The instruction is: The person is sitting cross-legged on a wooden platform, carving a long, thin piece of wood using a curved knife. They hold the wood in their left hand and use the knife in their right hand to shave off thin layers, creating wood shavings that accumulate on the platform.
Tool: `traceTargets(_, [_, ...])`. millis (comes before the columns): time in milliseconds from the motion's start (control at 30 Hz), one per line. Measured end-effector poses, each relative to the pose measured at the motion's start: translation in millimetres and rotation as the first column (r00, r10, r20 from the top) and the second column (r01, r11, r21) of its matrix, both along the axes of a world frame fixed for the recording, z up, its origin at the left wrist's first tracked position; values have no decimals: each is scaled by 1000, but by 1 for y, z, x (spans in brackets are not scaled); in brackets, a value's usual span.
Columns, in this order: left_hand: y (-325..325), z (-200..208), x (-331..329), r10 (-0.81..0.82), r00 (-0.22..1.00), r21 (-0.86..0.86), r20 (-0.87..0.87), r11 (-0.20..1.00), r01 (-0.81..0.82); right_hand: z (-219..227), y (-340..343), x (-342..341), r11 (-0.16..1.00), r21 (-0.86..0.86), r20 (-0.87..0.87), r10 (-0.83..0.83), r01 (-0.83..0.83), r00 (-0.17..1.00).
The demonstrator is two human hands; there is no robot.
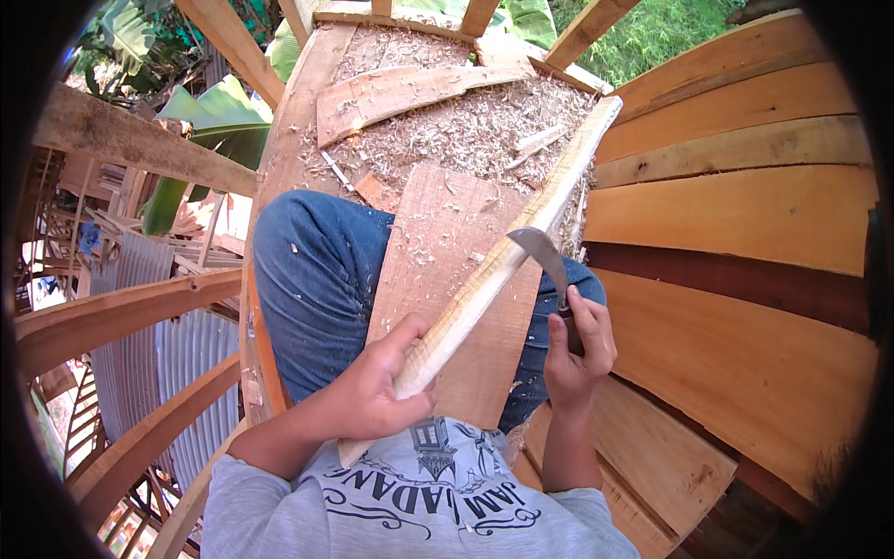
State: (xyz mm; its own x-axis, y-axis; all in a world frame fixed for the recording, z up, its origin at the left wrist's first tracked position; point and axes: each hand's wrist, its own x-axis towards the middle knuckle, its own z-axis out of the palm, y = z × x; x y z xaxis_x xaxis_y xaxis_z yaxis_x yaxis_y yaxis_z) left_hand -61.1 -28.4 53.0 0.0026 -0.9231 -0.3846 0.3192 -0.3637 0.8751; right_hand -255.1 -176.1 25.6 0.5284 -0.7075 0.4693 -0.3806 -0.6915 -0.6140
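Note:
A long, pale strip of wood [484, 279] slants from my waist up to the far right, its edges roughly shaved. My left hand [382, 387] grips it near its lower end, thumb and fingers wrapped round it. In my right hand [579, 349] is a sickle-like curved knife [543, 252], held by its dark handle. The blade's tip end lies against or just over the strip's right side; I cannot tell whether it touches. Under the strip, a wide flat board [433, 233] rests across my lap between my jeans-clad knees, sprinkled with shavings.
Wood shavings [466, 130] cover the floor ahead, where a curved plank piece [400, 93] lies. A wall of wooden planks [736, 214] rises close on my right. To the left are wooden rails [140, 303], with corrugated metal sheets [191, 363] and banana leaves [223, 116] beyond.

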Motion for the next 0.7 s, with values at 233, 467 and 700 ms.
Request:
traceTargets(233, [-4,7,1,-9,1000,14,-16,1000,10,0,10,-1,969,-94,-46,226,-229,973])
traceTargets(467, [-2,2,-2,-24,999,-54,42,998,26,3,13,1,980,-61,-56,187,-190,981])
traceTargets(700, [5,1,-5,-93,996,-45,-5,995,93,-2,6,-7,977,-84,-29,196,-198,980])
